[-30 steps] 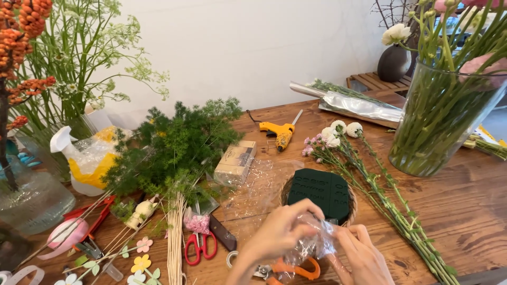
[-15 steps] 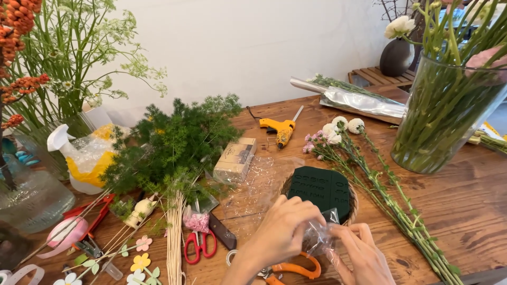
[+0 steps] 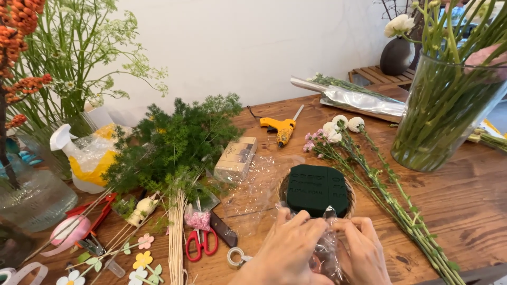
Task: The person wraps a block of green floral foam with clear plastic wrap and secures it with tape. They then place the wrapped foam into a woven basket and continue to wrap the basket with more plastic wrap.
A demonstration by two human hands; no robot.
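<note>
— Wooden tabletop (image 3: 475, 206), crowded with stems and tools. Where does the clear cellophane (image 3: 327, 248) lie?

— Bunched between both hands, right at the near edge. The left hand (image 3: 288, 248) and right hand (image 3: 364, 250) both pinch it, fingertips meeting.

— And the dark green foam block (image 3: 317, 189)?

— Straight ahead, just beyond the fingertips, probably sitting in a basket.

Crinkled glossy clear cellophane (image 3: 327, 248); matt dark green foam block (image 3: 317, 189); wood-grain table (image 3: 465, 200); smooth glass vase (image 3: 449, 113).
</note>
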